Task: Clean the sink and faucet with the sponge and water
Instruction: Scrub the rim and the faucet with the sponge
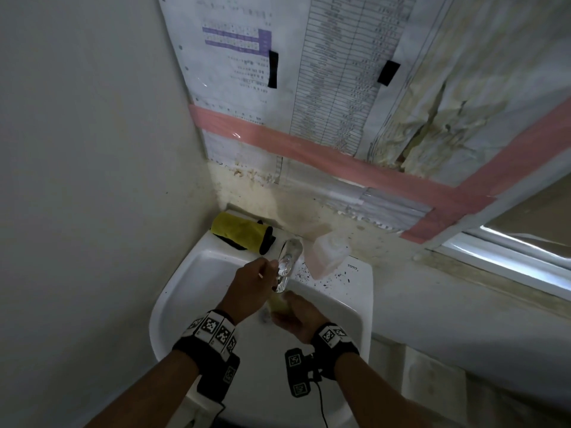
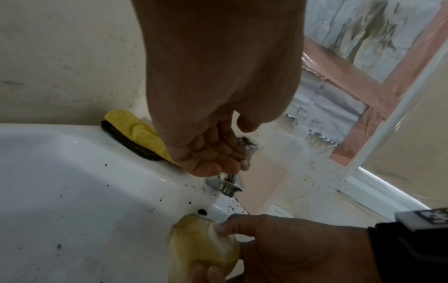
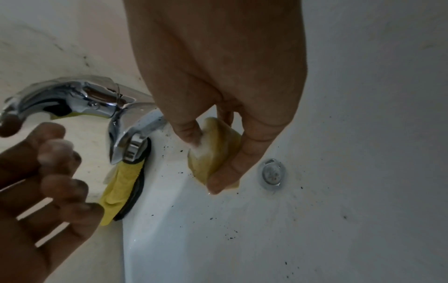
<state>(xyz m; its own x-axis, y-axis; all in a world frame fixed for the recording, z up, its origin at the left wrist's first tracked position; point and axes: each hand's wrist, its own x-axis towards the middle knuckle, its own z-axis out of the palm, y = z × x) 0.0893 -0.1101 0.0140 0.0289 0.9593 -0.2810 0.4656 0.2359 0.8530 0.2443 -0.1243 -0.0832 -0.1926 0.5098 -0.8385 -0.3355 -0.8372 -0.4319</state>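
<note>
In the head view, the left hand (image 1: 251, 285) is held beside the chrome faucet (image 1: 285, 267) over the white sink (image 1: 182, 273), while the yellow sponge (image 1: 277, 305) is gripped by the right hand (image 1: 296, 319) just below the spout. A yellow cloth (image 1: 239, 233) is laid on the rim by the wall. In the left wrist view, the left hand's fingers (image 2: 213, 153) are seen loosely curled against the faucet lever. In the right wrist view, the sponge is pinched between thumb and fingers above the basin, near the drain (image 3: 272, 173); black specks are scattered across the porcelain.
</note>
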